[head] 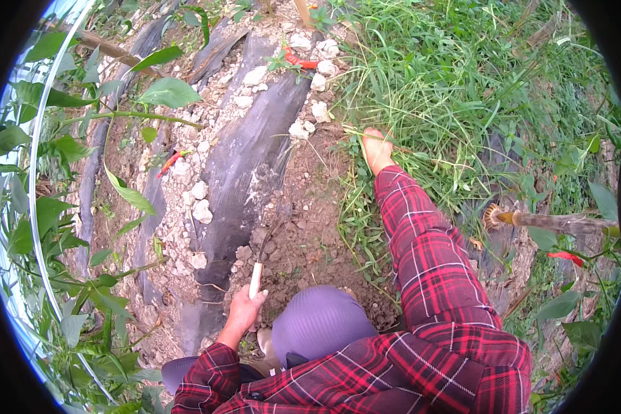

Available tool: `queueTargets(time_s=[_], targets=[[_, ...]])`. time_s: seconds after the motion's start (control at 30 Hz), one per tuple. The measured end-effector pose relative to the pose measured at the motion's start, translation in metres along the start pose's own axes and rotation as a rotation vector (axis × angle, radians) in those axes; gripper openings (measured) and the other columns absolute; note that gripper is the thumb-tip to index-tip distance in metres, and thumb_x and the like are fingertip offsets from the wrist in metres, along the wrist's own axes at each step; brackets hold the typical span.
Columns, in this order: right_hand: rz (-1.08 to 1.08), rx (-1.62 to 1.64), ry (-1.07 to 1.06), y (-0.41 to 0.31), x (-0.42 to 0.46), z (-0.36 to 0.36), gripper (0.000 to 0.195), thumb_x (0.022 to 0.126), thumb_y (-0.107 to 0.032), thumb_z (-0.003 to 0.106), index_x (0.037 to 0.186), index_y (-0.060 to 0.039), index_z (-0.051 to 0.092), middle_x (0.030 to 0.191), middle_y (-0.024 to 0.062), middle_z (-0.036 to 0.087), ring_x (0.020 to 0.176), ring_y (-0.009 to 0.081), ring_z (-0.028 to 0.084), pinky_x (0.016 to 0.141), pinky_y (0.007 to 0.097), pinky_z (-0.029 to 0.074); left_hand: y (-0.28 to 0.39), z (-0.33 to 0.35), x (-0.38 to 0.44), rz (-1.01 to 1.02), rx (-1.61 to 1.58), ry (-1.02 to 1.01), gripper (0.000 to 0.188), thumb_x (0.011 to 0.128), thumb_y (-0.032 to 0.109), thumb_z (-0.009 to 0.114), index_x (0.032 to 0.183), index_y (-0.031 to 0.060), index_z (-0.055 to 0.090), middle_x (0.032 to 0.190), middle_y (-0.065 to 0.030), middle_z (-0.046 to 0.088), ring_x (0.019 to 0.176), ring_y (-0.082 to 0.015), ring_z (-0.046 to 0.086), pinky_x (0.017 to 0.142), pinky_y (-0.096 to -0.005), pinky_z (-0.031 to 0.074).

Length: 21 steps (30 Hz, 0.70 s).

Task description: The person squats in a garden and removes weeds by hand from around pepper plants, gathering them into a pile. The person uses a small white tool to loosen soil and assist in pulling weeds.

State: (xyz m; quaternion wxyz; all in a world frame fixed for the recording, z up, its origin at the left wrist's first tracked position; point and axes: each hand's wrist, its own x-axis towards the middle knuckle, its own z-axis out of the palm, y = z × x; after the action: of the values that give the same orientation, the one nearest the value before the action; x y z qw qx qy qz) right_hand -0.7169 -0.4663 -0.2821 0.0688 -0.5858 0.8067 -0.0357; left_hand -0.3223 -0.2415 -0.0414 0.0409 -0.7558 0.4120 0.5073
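My left hand (244,311) is closed around the pale handle of a small sickle-like hand tool (256,277). Its thin, dark, curved blade points away from me over the loose brown soil (310,227). Farther forward and to the right, my right hand (378,149) is at the near edge of a thick patch of green grass and weeds (419,98). Some stems cross it, and its fingers are mostly hidden, so their grip is unclear. Pulled or flattened weeds (365,227) lie along the soil beside my right forearm.
Black plastic mulch film (248,139) runs along the bed, with whitish clods (202,211) beside it. Red chili peppers (300,61) lie on the ground. Pepper plants (46,217) and a white hoop (39,119) border the left. A bamboo pole (559,222) juts in from the right.
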Motion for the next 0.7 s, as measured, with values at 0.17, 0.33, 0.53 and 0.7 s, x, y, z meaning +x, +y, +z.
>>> queueTargets(time_s=[0.17, 0.33, 0.53, 0.7], targets=[[0.091, -0.071, 0.019, 0.046, 0.023, 0.054, 0.007, 0.077, -0.013, 0.052, 0.078, -0.0133, 0.06, 0.071, 0.0061, 0.06, 0.071, 0.0253, 0.063, 0.059, 0.0407, 0.049, 0.016, 0.009, -0.001, 0.001, -0.031, -0.044, 0.025, 0.085, 0.024, 0.062, 0.088, 0.004, 0.049, 0.058, -0.0019, 0.048, 0.041, -0.0133, 0.048, 0.036, -0.0294, 0.039], [0.358, 0.434, -0.328, 0.025, 0.02, 0.01, 0.025, 0.08, -0.019, 0.052, 0.099, -0.0052, 0.059, 0.108, 0.0165, 0.061, 0.103, 0.0355, 0.057, 0.088, 0.0426, 0.045, 0.015, 0.0, -0.012, -0.039, -0.051, 0.007, 0.023, 0.085, 0.024, 0.062, 0.089, 0.0043, 0.052, 0.06, -0.0013, 0.049, 0.044, -0.0113, 0.048, 0.039, -0.027, 0.04], [0.399, 0.312, -0.352, 0.011, 0.013, 0.04, 0.028, 0.087, -0.026, 0.038, 0.102, -0.0086, 0.053, 0.11, 0.0118, 0.053, 0.106, 0.0277, 0.051, 0.087, 0.0406, 0.041, 0.012, 0.003, -0.013, -0.066, -0.025, 0.01, 0.024, 0.085, 0.024, 0.062, 0.087, 0.004, 0.051, 0.059, -0.0016, 0.049, 0.043, -0.0114, 0.048, 0.038, -0.0266, 0.041], [0.314, 0.329, -0.291, 0.05, 0.031, 0.067, 0.03, 0.086, -0.027, 0.036, 0.107, -0.0124, 0.052, 0.108, 0.0093, 0.052, 0.105, 0.0251, 0.049, 0.09, 0.0396, 0.039, 0.027, 0.012, -0.014, -0.011, -0.024, -0.029, 0.024, 0.085, 0.025, 0.062, 0.089, 0.0038, 0.051, 0.057, -0.0015, 0.048, 0.04, -0.0118, 0.048, 0.036, -0.0276, 0.038]])
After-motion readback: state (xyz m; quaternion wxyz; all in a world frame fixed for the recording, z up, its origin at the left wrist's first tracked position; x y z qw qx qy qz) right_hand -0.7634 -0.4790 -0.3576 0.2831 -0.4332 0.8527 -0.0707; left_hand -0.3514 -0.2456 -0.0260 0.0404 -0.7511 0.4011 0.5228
